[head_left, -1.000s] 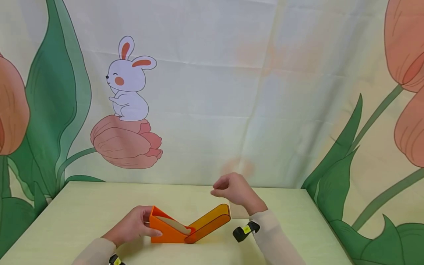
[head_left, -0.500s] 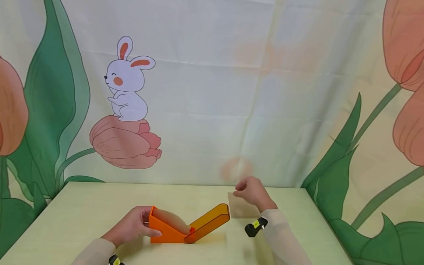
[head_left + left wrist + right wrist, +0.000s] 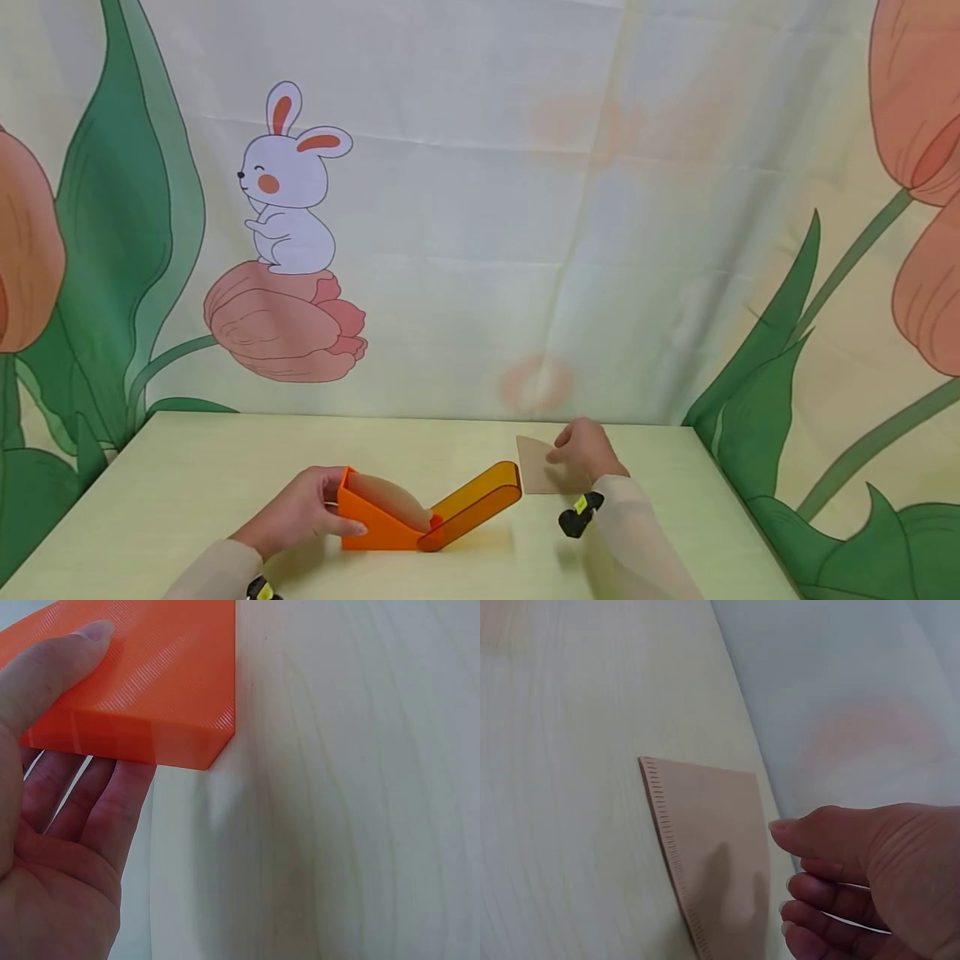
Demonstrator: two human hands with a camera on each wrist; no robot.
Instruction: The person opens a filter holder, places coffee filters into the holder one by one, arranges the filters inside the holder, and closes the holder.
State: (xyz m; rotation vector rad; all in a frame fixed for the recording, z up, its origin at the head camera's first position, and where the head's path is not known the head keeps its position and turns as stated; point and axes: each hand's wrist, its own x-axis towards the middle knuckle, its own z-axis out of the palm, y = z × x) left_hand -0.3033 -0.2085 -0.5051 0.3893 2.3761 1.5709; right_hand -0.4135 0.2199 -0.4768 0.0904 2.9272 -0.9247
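Note:
In the head view my left hand [image 3: 296,512] grips the back end of an orange box [image 3: 375,525] with a slanted top, thumb on the near side. Its see-through amber lid [image 3: 476,504] is swung open to the right. A curved tan paper filter [image 3: 386,497] bulges up inside the box. The left wrist view shows fingers under the orange wall [image 3: 165,682]. My right hand [image 3: 588,450], holding nothing, hovers with loosely bent fingers over a flat tan paper coffee filter [image 3: 536,471]. This filter has a crimped edge, clear in the right wrist view [image 3: 712,840].
The pale wooden table [image 3: 225,450] carries these things. A printed cloth [image 3: 450,250] with a rabbit and tulips hangs right behind its back edge. Small black cameras sit on both wrists, the right camera [image 3: 577,515] being close over the table.
My right hand has moved right and down, from above the amber lid to over the flat filter. The filter in the box has risen into a higher bulge. My left hand stays put.

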